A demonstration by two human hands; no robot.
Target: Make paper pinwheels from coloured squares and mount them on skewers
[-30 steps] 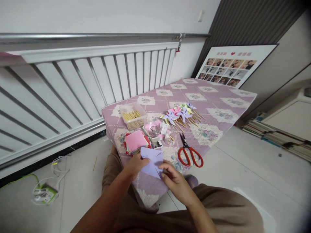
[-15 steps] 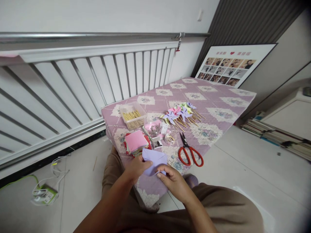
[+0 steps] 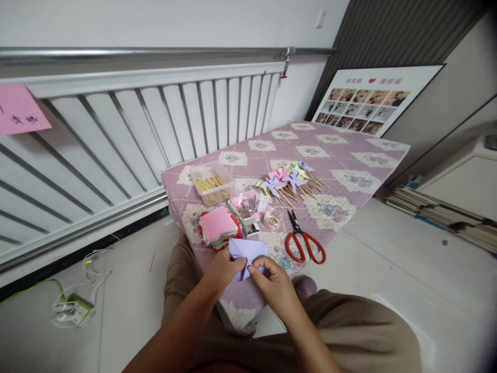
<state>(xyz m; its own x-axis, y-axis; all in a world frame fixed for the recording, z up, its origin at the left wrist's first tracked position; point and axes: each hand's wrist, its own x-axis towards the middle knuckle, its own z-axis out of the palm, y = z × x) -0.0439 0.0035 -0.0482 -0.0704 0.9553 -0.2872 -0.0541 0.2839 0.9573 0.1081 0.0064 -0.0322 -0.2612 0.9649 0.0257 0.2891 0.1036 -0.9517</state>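
Two hands meet over the near edge of the table [image 3: 349,155], and both pinch one lilac paper sheet [image 3: 248,249]. The left hand [image 3: 223,269] grips its near left edge between thumb and fingers, and the right hand [image 3: 272,282] nips the lower middle, fingers curled in tight. That sheet sits folded at the table's front, just above the person's lap, touching both sets of fingertips.

Just beyond the sheet lies a stack of coloured paper squares [image 3: 217,227], pink on top, red and green edges peeking out beneath. Further back stands a clear plastic box [image 3: 213,184], open at the top, holding a bundle of pale wooden sticks laid flat inside. Beside it, nearer the middle, a small round clear tub [image 3: 244,203] holds what look like small shiny pins, though they are too small to tell for sure. A smaller round clear container [image 3: 272,218] sits to its right, its contents unclear.

Red-handled scissors [image 3: 303,241] lie shut on the cloth to the right of the sheet, blades pointing away. Behind them a cluster of finished paper pinwheels [image 3: 289,178] rests on sticks, lilac, pink and yellow-green. On the floor at far left sits a power strip [image 3: 73,311] with white cables.
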